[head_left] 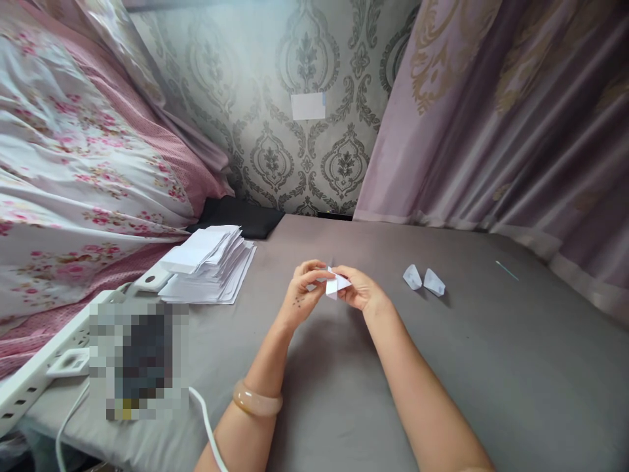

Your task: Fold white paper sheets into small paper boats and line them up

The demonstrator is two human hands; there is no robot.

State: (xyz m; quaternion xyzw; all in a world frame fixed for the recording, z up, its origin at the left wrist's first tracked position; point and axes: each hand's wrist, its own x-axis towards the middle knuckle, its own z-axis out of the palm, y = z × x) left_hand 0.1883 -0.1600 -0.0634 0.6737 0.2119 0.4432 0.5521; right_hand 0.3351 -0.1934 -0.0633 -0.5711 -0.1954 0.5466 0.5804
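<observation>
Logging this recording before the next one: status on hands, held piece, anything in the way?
Left hand, right hand: both on folded white paper. Paper creased, angular. Two folded pieces lying right, not in the way.

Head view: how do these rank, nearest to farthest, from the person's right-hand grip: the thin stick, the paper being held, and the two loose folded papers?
From the right-hand grip:
1. Held paper: touching it.
2. Left folded paper: on the gray surface, to the grip's right.
3. Right folded paper: next along, farther right.
4. Thin stick: farther right still.
</observation>
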